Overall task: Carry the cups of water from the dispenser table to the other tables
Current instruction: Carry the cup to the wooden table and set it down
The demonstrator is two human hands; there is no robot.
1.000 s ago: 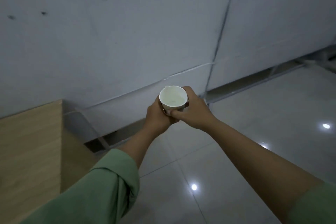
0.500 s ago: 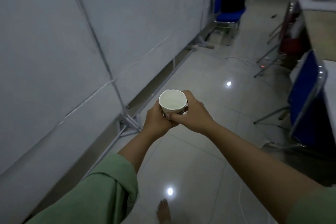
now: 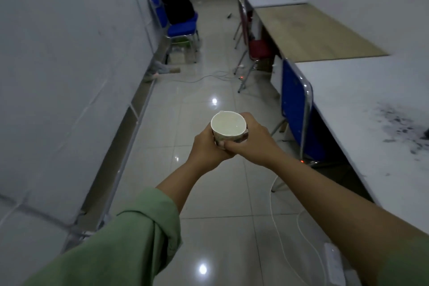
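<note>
Cup [image 3: 228,126] between hands (tables [image 3: 362,90] right)

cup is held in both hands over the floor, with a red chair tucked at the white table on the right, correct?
Not quite: the chair tucked at the white table is blue, not red, as the head view shows. The rest holds: the cup is held by the left hand and right hand over the floor.

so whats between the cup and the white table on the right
In the head view, a blue chair stands between the cup, held by both the left hand and right hand, and the white table.
</note>
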